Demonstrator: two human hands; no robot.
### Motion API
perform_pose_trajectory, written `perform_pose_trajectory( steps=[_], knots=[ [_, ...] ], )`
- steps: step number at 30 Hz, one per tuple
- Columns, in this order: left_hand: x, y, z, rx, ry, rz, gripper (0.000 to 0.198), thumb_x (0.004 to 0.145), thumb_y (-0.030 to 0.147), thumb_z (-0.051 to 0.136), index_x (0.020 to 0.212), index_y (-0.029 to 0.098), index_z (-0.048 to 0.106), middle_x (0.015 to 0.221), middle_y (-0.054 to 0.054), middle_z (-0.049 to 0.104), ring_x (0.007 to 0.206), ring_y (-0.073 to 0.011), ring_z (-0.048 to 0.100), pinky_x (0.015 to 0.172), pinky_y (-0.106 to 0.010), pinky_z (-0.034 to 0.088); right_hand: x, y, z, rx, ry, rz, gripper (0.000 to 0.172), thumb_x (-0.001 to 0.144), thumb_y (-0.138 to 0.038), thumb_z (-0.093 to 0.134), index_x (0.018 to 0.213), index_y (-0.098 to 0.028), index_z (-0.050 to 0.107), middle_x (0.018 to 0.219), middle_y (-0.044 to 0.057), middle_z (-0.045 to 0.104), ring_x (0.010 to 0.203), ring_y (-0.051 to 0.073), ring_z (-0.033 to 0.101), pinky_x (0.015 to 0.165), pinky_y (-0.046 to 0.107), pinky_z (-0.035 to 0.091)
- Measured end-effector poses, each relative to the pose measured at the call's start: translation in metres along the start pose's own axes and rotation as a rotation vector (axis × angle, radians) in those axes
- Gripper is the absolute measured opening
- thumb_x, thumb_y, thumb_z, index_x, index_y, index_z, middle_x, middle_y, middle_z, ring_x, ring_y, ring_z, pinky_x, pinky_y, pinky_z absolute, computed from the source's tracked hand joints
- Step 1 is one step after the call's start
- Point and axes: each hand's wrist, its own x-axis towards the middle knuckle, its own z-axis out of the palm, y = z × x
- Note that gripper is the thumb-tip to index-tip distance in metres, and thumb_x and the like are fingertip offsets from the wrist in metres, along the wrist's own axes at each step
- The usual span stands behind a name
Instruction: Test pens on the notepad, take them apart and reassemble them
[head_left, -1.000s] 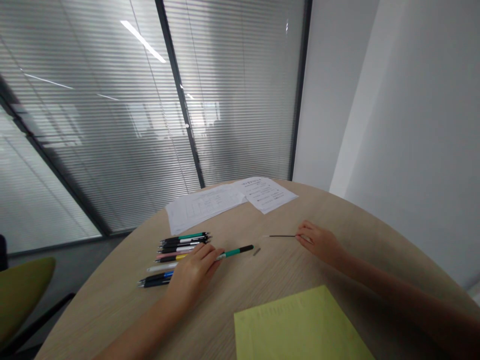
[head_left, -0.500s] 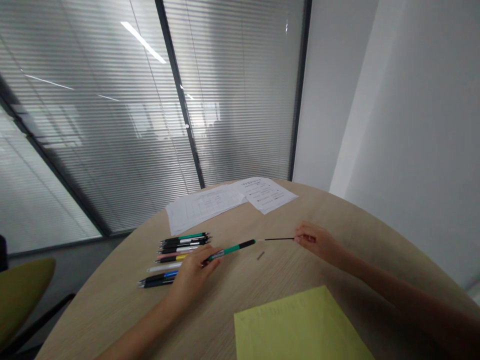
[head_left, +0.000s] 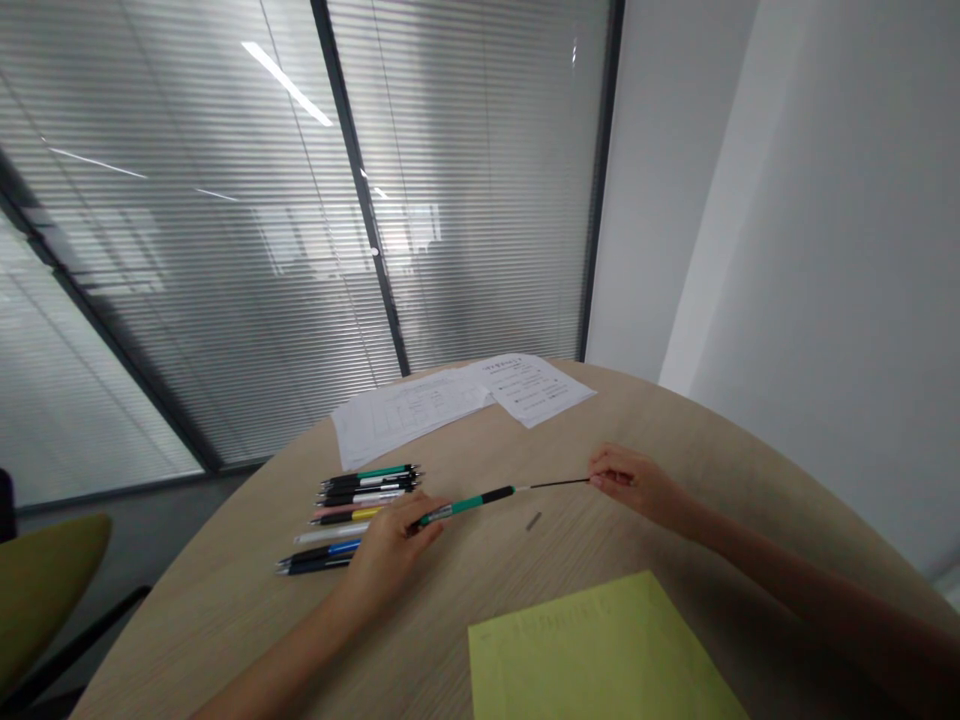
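My left hand (head_left: 390, 540) is closed around the rear of a green pen barrel (head_left: 469, 502) with a black grip, its front end aimed to the right. A thin dark pen refill (head_left: 559, 484) with a pale tip lies in line with the barrel. My right hand (head_left: 626, 482) pinches the refill's far end. The pale tip meets the barrel's front opening; how far it goes in I cannot tell. Below the refill, a small grey piece (head_left: 533, 521) rests on the table. Beside my left hand lies a row of several pens (head_left: 367, 486), partly covered by it.
Printed white papers (head_left: 412, 415) lie at the table's far edge. A yellow sheet or pad (head_left: 592, 655) is at the near side of the round wooden table (head_left: 675, 440). A green chair (head_left: 52, 590) stands at the left, and glass panels with blinds (head_left: 480, 180) rise behind.
The green barrel has shifted slightly right and down, closing the small gap to the refill's tip. My right hand has hardly moved. The small grey piece appears slightly farther right.
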Motion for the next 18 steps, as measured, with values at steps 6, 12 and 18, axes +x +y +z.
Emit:
perform_pose_trajectory(
  steps=[6,12,18],
  knots=[
    [-0.001,-0.005,0.003,-0.009,-0.008,0.02,0.021,0.073,0.022,0.05,0.087,0.02,0.067,0.078,-0.004,0.065,0.074,-0.0187,0.058,0.067,-0.027,0.045,0.0,-0.001,-0.001,0.014,0.029,0.012,0.021,0.081,-0.031,0.043,0.068,-0.018,0.053,0.071,0.002,0.052,0.057,0.01,0.045,0.051,0.021,0.036],
    [-0.001,-0.003,0.003,-0.032,-0.01,0.018,0.021,0.072,0.022,0.051,0.085,0.019,0.067,0.076,-0.004,0.063,0.075,-0.0188,0.057,0.069,-0.027,0.044,0.0,0.003,0.001,0.096,0.006,0.026,0.024,0.081,-0.036,0.042,0.066,-0.018,0.051,0.07,0.002,0.051,0.067,0.013,0.049,0.058,0.024,0.04],
    [0.0,0.004,0.005,-0.145,-0.082,-0.03,0.019,0.072,0.026,0.051,0.077,0.019,0.067,0.065,-0.001,0.059,0.066,-0.0169,0.054,0.061,-0.024,0.041,-0.003,-0.004,0.013,0.179,-0.02,0.075,0.023,0.079,-0.037,0.044,0.069,-0.018,0.053,0.068,0.001,0.051,0.065,0.013,0.049,0.058,0.024,0.041]
  ],
)
